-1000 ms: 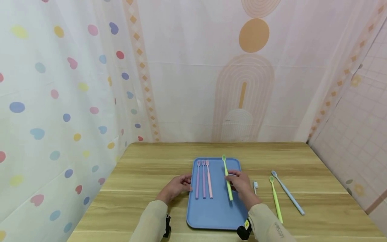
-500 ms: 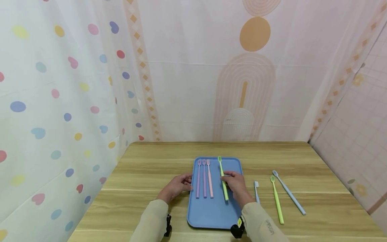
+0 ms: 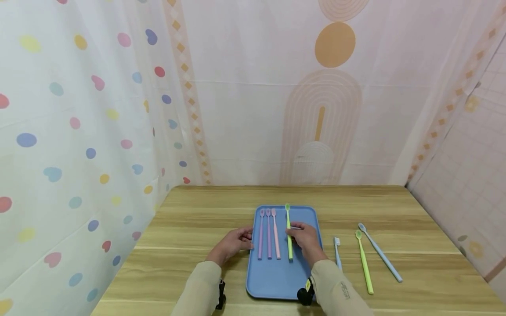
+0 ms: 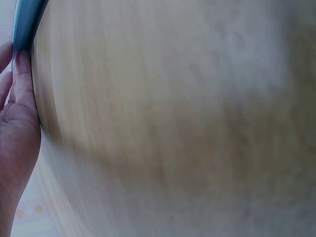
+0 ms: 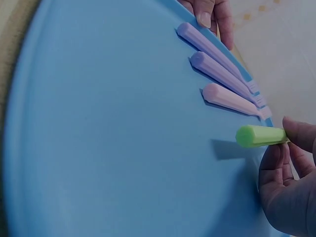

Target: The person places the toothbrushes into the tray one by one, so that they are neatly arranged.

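A green toothbrush point(image 3: 290, 245) is pinched between thumb and fingers of my right hand point(image 3: 307, 240) over the blue tray point(image 3: 276, 281). In the right wrist view its handle end point(image 5: 253, 136) casts a shadow on the tray. Two purple toothbrushes point(image 3: 260, 241) and a pink toothbrush point(image 3: 276, 241) lie side by side on the tray's left part, heads pointing away from me. My left hand point(image 3: 233, 243) holds the tray's left edge, thumb over the rim and fingers outside it, as the right wrist view shows.
Right of the tray, on the wooden table point(image 3: 189, 210), lie a second green toothbrush point(image 3: 365, 267), a blue toothbrush point(image 3: 381, 254) and another blue toothbrush point(image 3: 337, 252) partly hidden by the right sleeve. Patterned curtains point(image 3: 245, 109) stand behind the table and along both sides.
My right hand has carried the green toothbrush left, closer to the pink one, and its slant has turned nearly parallel to the row. The left hand stays at the tray's edge.
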{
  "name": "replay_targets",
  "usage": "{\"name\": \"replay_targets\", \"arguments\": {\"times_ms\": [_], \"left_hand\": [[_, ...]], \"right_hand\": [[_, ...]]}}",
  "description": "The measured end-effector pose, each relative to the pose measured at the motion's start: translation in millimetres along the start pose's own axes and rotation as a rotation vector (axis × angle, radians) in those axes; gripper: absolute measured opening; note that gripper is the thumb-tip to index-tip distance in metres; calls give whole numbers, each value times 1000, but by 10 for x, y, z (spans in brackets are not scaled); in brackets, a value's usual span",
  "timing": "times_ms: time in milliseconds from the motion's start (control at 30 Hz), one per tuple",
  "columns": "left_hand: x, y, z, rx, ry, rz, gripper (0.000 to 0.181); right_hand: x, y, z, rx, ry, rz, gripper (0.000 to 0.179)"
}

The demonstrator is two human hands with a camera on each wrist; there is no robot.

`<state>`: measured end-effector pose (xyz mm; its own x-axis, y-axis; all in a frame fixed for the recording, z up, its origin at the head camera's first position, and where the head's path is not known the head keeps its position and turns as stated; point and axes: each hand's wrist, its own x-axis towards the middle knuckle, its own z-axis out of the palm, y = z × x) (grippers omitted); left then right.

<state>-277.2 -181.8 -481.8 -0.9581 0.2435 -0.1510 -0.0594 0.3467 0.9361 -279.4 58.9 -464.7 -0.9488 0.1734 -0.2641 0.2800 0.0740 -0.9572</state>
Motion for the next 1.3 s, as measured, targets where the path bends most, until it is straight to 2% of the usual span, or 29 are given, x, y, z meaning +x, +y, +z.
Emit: {"name": "replay_targets", "arguments": {"times_ms": [267, 467, 867, 1000, 1300], "left_hand": [[7, 0, -6, 9, 0, -8, 60], [6, 5, -9, 2, -11, -2, 60], [-30, 46, -5, 10, -6, -10, 61], [-17, 36, -3, 14, -4, -15, 60], [-11, 23, -10, 13, -4, -16, 61]], "right_hand": [[23, -6, 66, -14, -1, -11, 34], [43, 23, 117, -52, -4, -64, 33], [59, 55, 212, -232, 49, -170, 29], [50, 46, 211, -286, 38, -187, 26], [56, 58, 205, -280, 28, -196, 25]]}}
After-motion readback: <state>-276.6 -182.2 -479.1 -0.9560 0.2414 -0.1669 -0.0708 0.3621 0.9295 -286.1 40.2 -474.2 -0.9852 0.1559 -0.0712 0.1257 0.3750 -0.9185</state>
